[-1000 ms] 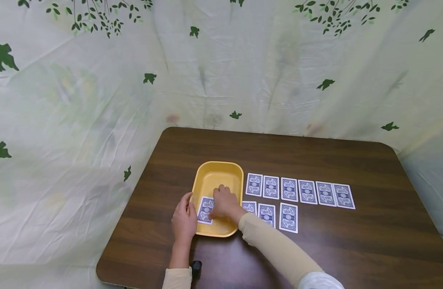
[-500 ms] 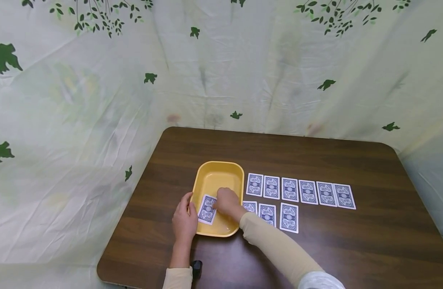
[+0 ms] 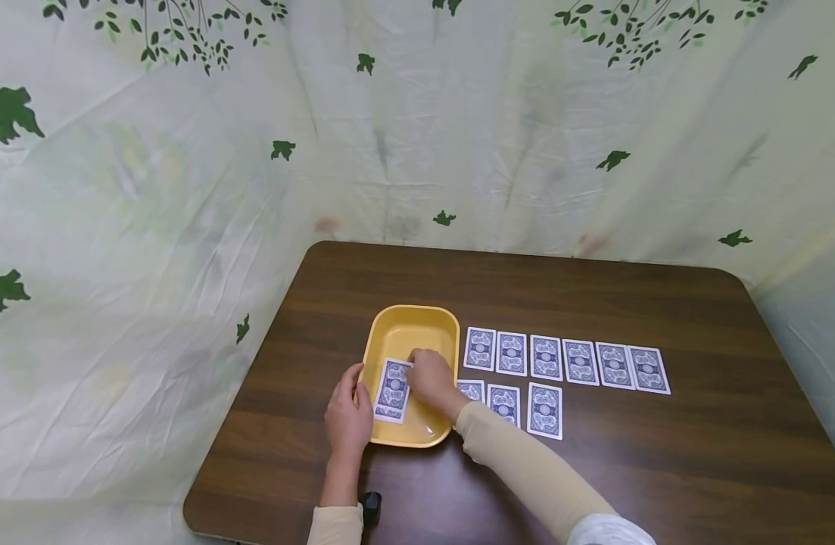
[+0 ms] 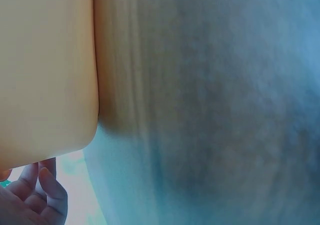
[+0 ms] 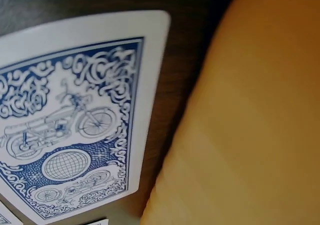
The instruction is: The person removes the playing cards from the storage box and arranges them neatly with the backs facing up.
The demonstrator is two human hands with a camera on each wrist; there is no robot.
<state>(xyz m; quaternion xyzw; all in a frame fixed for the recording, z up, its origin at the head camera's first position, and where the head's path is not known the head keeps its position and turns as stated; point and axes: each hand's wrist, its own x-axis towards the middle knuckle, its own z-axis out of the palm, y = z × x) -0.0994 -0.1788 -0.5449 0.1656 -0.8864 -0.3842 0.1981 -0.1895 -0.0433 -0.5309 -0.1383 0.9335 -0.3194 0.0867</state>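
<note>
A yellow tray (image 3: 417,333) stands on the table, with a face-down blue-and-white playing card (image 3: 394,384) lying in it at an angle. Along its lower end shows a strip of a second card (image 3: 389,413) beneath. My left hand (image 3: 349,415) grips the tray's left side, its thumb at the rim; in the left wrist view its curled fingers (image 4: 50,187) show at the lower left. Inside the tray, my right hand (image 3: 433,381) pinches the top card's upper right edge, with most fingertips hidden under the hand.
Right of the tray, several face-down cards (image 3: 546,358) form a back row. A front row holds 3 cards (image 3: 544,411); the right sleeve (image 3: 526,458) passes just in front of it. A patterned cloth (image 3: 499,151) hangs behind the brown table (image 3: 696,469).
My right hand has drawn the top card up and to the right, tilting it, and the strip of card below it has come into view. The left hand stays at the tray.
</note>
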